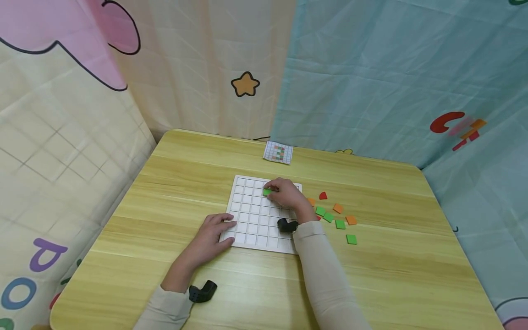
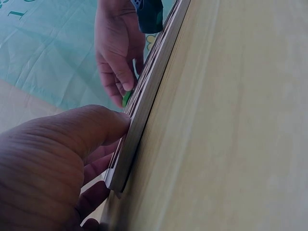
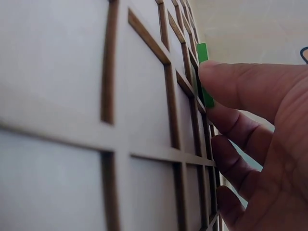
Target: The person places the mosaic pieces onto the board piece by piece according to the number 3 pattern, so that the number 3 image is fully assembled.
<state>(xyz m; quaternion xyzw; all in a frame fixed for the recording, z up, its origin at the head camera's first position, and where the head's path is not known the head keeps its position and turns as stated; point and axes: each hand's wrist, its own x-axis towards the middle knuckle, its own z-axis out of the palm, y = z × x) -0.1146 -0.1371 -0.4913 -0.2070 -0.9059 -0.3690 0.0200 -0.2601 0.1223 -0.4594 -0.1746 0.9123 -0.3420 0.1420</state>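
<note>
One bright green square tile is over the far part of one white square board with a grid of recessed cells, right of the board's middle line; one right hand has it pinched between thumb and fingers, and whether it sits down in a cell I cannot tell; one left hand, its fingers spread apart, touches the board's left edge; right of the board lie four loose green square tiles, three orange square tiles and two red pieces, one with a rounded side, the other mostly hidden by the right wrist; beyond the board's far edge is one small white card printed with a coloured grid; two black wrist-worn devices show, one on each arm; everything rests on or above one pale yellow wood-grained table; behind it hang cream and blue cloth curtains, one orange star printed on the cream
</note>
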